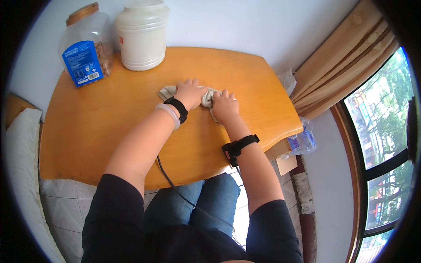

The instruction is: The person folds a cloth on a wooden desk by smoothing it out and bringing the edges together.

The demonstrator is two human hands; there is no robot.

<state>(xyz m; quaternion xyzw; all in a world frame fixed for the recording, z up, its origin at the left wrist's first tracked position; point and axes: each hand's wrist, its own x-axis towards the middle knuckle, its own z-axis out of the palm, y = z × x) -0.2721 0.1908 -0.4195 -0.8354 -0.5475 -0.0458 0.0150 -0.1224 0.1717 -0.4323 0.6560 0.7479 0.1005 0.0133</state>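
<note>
A crumpled, pale cloth lies on the wooden table, near its middle. My left hand presses on the cloth's left part with fingers bent around it, and one flap sticks out beyond the wrist side. Close beside it, my right hand grips the right part of the bunched cloth. The fingertips of both hands are partly hidden in the folds. A black strap with a small box sits on each forearm, and a pale bangle circles the left wrist.
At the back left stand a clear plastic jar with a blue label and brown pieces inside, and a cream lidded tub. A black cable hangs over the front edge. Plastic-wrapped bottles, a curtain and a window are on the right.
</note>
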